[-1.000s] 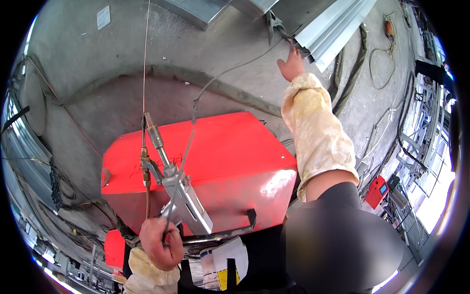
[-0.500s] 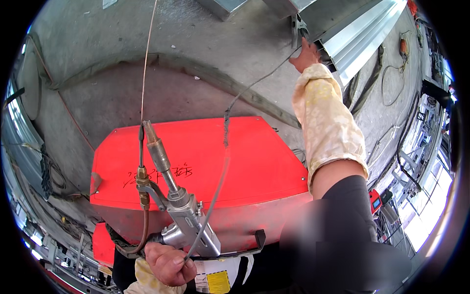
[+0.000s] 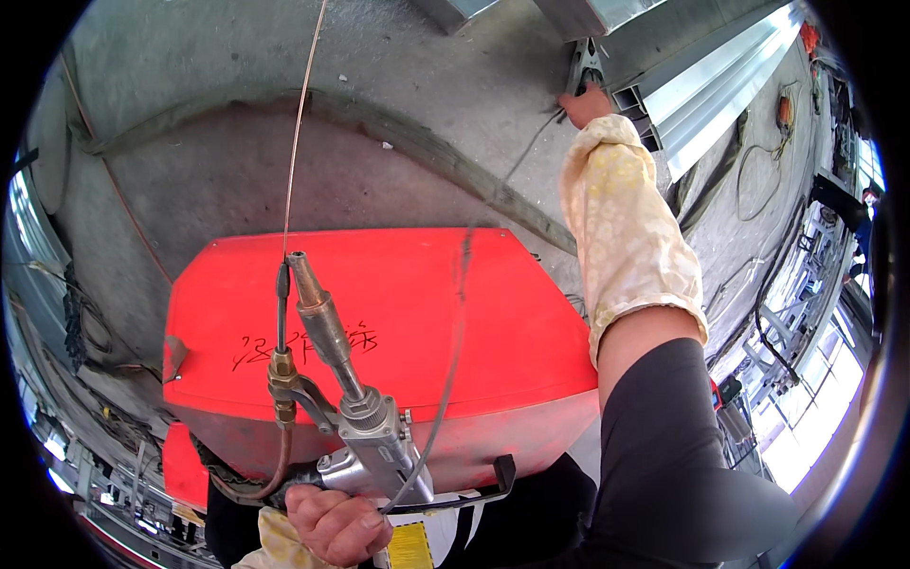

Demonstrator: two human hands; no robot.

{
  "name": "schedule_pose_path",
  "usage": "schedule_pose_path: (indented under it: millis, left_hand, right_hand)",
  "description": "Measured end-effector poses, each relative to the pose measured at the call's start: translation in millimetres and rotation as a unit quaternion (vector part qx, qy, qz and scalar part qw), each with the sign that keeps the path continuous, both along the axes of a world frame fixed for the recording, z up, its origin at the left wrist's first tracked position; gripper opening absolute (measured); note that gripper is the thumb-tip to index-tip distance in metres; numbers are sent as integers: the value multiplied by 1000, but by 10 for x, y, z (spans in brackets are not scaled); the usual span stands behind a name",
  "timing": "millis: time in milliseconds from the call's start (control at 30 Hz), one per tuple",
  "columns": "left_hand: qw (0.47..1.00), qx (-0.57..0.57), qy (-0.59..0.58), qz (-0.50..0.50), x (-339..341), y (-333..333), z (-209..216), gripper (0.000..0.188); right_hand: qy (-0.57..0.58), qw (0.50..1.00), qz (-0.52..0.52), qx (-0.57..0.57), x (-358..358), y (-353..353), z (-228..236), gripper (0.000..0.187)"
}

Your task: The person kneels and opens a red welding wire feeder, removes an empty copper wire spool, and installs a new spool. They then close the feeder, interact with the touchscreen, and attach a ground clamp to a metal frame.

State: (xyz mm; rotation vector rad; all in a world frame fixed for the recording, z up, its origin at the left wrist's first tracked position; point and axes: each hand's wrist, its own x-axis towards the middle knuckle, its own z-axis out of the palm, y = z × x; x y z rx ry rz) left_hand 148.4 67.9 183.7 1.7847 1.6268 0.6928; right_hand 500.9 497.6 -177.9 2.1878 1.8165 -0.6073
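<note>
Low down, close to the body, the left hand (image 3: 336,526) is gripping the dark handle (image 3: 296,479) of a silver gun-shaped tool (image 3: 384,446). Just ahead of that hand, the tool is pointing its long nozzle (image 3: 327,327) up and a bit left, over a big red box (image 3: 474,332). On the left side of the nozzle, a brass fitting (image 3: 282,387) is sitting, and a thin copper-coloured wire (image 3: 301,152) is running up from there, far past the left hand.

Well ahead and to the right of the left hand, the right hand (image 3: 586,102) is reaching out to a grey clamp (image 3: 583,64). Its fingers are touching the near end of the clamp, but they are partly hiding, so I cannot tell if they are squeezing it. The clamp is resting close by a silver beam (image 3: 578,17), just past the right hand.

A thin grey cable (image 3: 445,389) is stretching between the two hands, looking blurry in the middle. To the right of the right hand, some ridged silver metal (image 3: 725,90) is lying. To its left, a long dull hose (image 3: 427,142) is bending across the floor.
</note>
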Motion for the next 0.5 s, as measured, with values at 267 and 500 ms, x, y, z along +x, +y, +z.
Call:
schedule_pose_path:
  millis: [267,500]
  left_hand:
    - [997,-55,-49,-21,-81,164,126,49]
    - [999,-13,-34,-41,-58,38,11,44]
  right_hand:
    - [0,990,-76,114,-91,-90,0,66]
    - [5,995,-41,86,-165,-322,113,54]
